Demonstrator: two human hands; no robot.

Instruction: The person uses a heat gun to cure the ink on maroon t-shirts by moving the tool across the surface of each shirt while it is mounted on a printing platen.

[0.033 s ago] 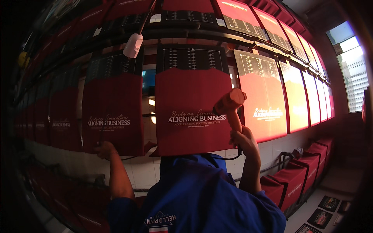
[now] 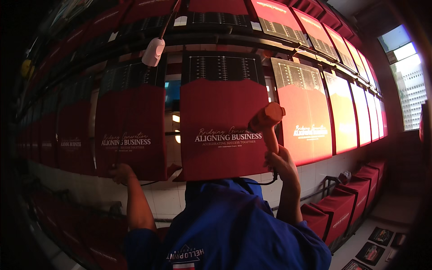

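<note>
My right hand (image 2: 282,163) is closed round the handle of a hair dryer (image 2: 267,118), its head tilted over the right side of the middle red-and-black printed cloth panel (image 2: 220,105). A dark cord runs from the handle down toward the blue shirt. At the lower edge of the neighbouring printed cloth panel (image 2: 130,114) on the left is my left hand (image 2: 121,173), its fingers bent against the cloth in dim light. The fingers look closed on that edge, though part of them is hidden in shadow.
More printed panels (image 2: 303,103) hang in rows to both sides, brightly lit at right. Another row (image 2: 276,20) runs behind a dark rail (image 2: 216,38). A white device (image 2: 153,51) hangs from a cord. Red cloth-covered shapes (image 2: 346,209) line the lower right, near a window (image 2: 405,76).
My right hand and the hair dryer have shifted very slightly to the left. My left hand stays in place.
</note>
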